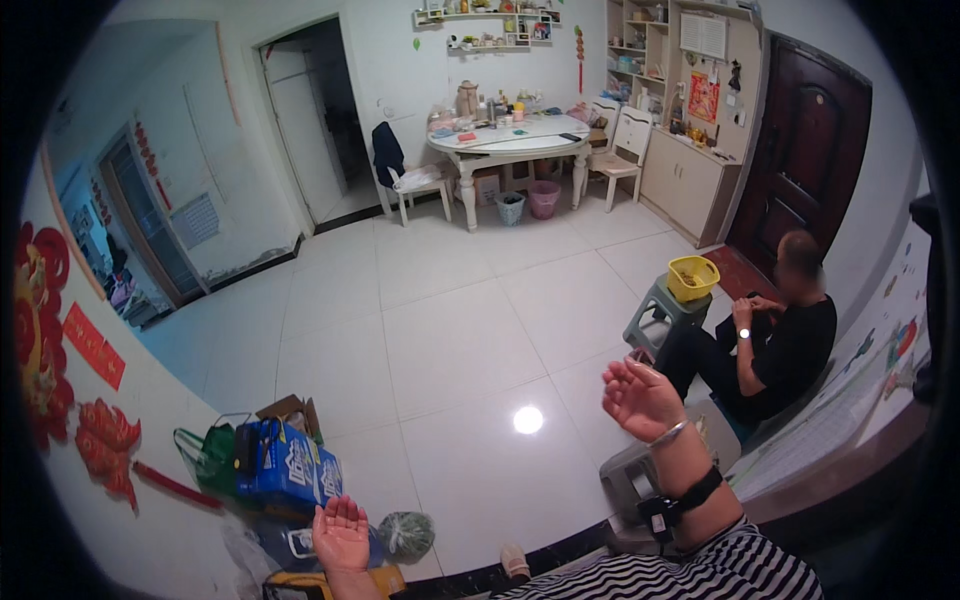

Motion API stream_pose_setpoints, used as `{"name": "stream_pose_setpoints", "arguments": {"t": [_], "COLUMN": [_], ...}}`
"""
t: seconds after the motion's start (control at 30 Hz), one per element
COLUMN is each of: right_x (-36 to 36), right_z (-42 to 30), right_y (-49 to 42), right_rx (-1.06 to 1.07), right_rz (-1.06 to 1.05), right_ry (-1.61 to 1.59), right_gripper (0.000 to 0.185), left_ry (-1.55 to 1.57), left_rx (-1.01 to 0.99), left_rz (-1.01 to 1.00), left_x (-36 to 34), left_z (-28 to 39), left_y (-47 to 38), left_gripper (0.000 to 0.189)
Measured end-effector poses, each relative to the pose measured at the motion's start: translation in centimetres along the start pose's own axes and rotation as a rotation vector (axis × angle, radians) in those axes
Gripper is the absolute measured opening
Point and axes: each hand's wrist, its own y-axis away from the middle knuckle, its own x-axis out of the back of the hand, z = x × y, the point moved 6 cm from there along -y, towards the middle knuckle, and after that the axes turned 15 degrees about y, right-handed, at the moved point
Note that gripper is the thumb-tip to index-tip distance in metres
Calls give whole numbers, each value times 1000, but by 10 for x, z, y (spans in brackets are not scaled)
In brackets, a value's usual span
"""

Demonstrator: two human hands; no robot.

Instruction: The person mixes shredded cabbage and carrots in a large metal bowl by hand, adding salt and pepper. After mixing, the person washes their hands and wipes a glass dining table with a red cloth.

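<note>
My left hand [342,537] is palm up at the lower left with nothing in it, its fingers extended, over the blue things on the floor. Beside it lies a clear plastic bag of green vegetables [406,536]. My right hand [641,399] is raised at the right, palm up and empty, its fingers slightly curled. A silver bangle [670,434] circles that wrist, and a black strap with a small device [660,519] sits on the forearm. Below my right hand stands a grey plastic stool [626,480], partly hidden by my arm.
A person in black [787,345] sits at the right, beside a green stool [651,319] holding a yellow basket [693,278]. Blue packaged boxes [289,465] and a green bag [217,457] stand by the left wall. A cluttered white table [517,136] with chairs is at the back.
</note>
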Motion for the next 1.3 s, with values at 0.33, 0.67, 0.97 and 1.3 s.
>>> {"name": "stream_pose_setpoints", "arguments": {"t": [0.33,0.67,0.97,1.3], "right_x": [84,105,-26,-43], "right_z": [-89,-158,-152,-273], "right_y": [-97,-361,-588,-724], "right_rx": [242,203,-56,172], "right_rz": [169,184,-183,36], "right_ry": [-93,-222,-253,-25], "right_gripper": [23,23,25,26], "left_ry": [5,-146,-183,-17], "left_rx": [277,-258,-337,-174], "left_rz": [-274,-61,122,29], "left_x": [-176,-273,-265,-351], "left_z": [-110,-28,-29,-78], "left_y": [-170,-285,-396,-661], "left_gripper": [33,35,36,34]}}
